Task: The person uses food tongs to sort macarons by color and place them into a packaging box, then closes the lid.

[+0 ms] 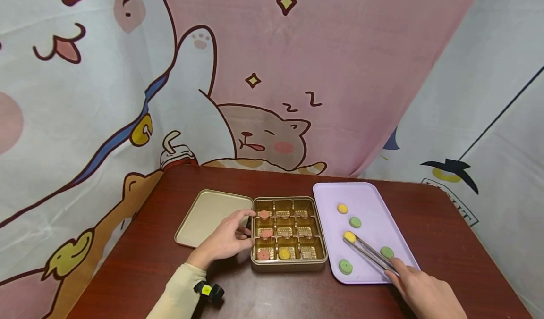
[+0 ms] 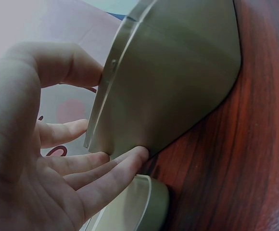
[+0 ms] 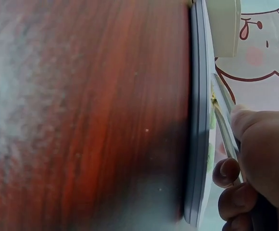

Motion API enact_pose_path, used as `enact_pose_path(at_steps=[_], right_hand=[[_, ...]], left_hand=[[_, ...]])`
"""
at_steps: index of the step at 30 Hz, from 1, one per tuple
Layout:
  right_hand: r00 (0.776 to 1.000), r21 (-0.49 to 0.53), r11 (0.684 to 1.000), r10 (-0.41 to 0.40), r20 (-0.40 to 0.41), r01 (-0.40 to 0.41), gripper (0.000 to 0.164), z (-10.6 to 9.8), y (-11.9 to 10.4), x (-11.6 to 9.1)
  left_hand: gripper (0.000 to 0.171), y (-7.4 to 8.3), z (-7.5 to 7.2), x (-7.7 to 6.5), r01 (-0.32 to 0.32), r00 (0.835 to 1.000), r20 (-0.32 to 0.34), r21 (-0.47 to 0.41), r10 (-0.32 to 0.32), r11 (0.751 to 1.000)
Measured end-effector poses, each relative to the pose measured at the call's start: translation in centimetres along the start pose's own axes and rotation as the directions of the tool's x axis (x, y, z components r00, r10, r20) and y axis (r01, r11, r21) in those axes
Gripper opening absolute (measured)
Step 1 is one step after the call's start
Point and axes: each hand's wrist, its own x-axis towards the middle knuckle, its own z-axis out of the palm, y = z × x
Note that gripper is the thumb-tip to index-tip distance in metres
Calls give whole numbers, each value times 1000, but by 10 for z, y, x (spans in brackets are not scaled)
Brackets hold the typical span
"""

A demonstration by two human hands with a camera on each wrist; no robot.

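My right hand (image 1: 427, 290) grips metal tongs (image 1: 371, 254), their tips around a yellow cookie (image 1: 350, 237) on the lilac tray (image 1: 365, 191). In the right wrist view the tongs (image 3: 224, 120) reach over the tray's edge, with the thumb and curled fingers on their arms. My left hand (image 1: 229, 236) touches the left side of a gold tin (image 1: 289, 266), its fingertips spread along the rim and outer wall (image 2: 173, 72). Inside the tin's divided insert, the left column holds three pink cookies (image 1: 267, 233), and one yellow cookie (image 1: 284, 253) lies in the front middle compartment.
The tin's lid (image 1: 204, 215) lies left of the tin, partly behind my left hand. Several green cookies (image 1: 355, 222) and another yellow cookie (image 1: 342, 208) sit on the tray. All stand on a dark red-brown table (image 1: 289, 293) before a cartoon-print cloth (image 1: 340, 50).
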Motion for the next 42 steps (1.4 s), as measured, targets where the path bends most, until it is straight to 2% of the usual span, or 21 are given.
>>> enact_pose_path(at_steps=[6,16,27,30,32,37,42], right_hand=[[999,-16,1000,-15,-35,15,46,-6,-2,1],[982,-23,998,-66,-177,63,39,-20,-11,-4],[971,23,996,-77,-228,85,39,-32,-25,2],[961,28,994,-99,-258,110,36,-34,-29,4],[943,24,989,-129,-306,143,32,-35,-31,5],[871,-14,972,-215,-442,233,28,-36,-39,10],[810,-63,950,-296,-507,307,31,-35,-50,19]], left_hand=[[64,0,1,1,-23,1000,-4,6,23,1000],[65,0,0,2,-10,1000,-5,8,10,1000],[65,0,0,1,-7,1000,0,8,7,1000],[65,0,0,0,-3,1000,1,0,3,1000],[65,0,0,0,-1,1000,2,-5,1,1000],[65,0,0,0,3,1000,4,-13,-3,1000],[65,0,0,0,-6,1000,3,-12,6,1000]])
